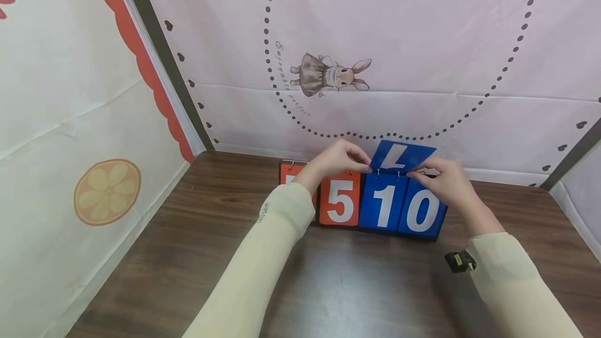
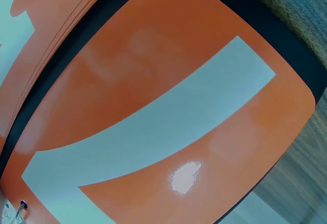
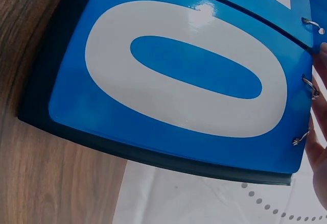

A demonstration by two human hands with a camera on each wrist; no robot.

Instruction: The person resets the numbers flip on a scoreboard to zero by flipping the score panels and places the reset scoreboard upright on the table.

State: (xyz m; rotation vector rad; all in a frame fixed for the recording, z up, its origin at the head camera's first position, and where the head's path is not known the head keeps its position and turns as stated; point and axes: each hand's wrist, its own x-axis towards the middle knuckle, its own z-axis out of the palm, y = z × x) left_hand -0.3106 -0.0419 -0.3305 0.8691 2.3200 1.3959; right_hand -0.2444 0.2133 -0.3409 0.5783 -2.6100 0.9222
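Note:
A flip scoreboard stands on the table with orange number cards [image 1: 339, 207] on its left half and blue ones on its right. The blue side reads 1 and 0 [image 3: 194, 119]. Above the 1, a blue number card [image 1: 382, 153] is lifted on its rings, a white figure upside down on it. My left hand [image 1: 340, 160] pinches that card's lower left corner, its forearm crossing the orange half. At the lower right corner, my right hand [image 1: 446, 179] pinches the same card. In the left wrist view, an orange card [image 2: 153, 71] with a white 7 fills the picture.
The scoreboard sits near the back of a brown wood-grain table [image 1: 225, 213]. Behind it hangs a pale cloth [image 1: 422, 40] with a printed rabbit and dots. A white cloth with a printed orange slice [image 1: 107, 192] hangs at the left. A small black device [image 1: 460, 261] is at the right cuff.

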